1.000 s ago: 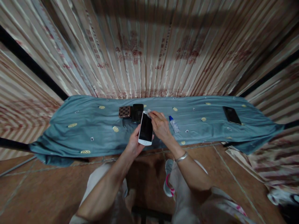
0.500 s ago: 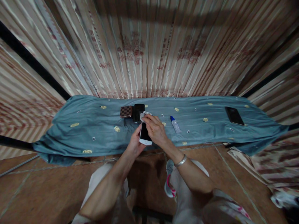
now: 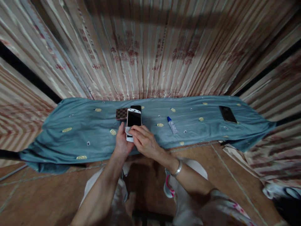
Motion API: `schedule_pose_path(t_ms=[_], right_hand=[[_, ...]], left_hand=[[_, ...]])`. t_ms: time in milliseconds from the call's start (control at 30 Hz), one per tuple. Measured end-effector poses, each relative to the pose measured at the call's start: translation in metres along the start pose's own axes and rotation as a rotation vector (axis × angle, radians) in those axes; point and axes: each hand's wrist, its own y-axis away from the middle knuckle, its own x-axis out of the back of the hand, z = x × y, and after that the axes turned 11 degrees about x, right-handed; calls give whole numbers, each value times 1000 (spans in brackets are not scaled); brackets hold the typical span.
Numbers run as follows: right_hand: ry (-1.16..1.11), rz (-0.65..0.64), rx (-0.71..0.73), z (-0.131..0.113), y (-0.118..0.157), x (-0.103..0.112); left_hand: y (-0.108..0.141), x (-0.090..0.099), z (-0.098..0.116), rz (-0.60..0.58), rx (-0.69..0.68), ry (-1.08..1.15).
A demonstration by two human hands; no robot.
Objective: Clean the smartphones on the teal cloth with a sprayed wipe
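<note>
A white phone [image 3: 134, 118] with a dark screen is held over the cloth-covered table. My left hand [image 3: 123, 140] is wrapped round its lower left side, the thumb along the edge. My right hand [image 3: 144, 139] pinches a small whitish pad or cloth [image 3: 128, 131] against the lower part of the screen. Just behind the phone lie a brown checkered case [image 3: 121, 114] and a dark phone-like object [image 3: 137, 108], partly hidden by it. A clear bottle with a blue cap [image 3: 172, 126] lies to the right of my right hand.
Blue-green cloth [image 3: 150, 110] with yellow prints covers the long narrow table. A black phone [image 3: 228, 114] lies towards its right end. Striped curtains [image 3: 145, 62] hang behind and at the sides, with dark bars [image 3: 28, 72] at left and right.
My right hand and the whitish pad have moved from the top of the phone down to its lower end, uncovering the upper screen. The whole view has shifted slightly.
</note>
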Motion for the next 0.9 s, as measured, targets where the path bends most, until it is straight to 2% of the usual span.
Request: schedule_pose_path(t_ms=[200,433,667,900], right_hand=[[-6,-53,53,-7,5,1],[24,-87,69,-4,15,3],[42,-86,24,9,17,11],[58,-39,-51,27,18,15]], left_hand=[[3,-4,5,12,-42,-41],[5,-5,7,-13,-42,-51],[0,-3,9,-120,-51,-114],[-3,-7,0,-112,12,-96]])
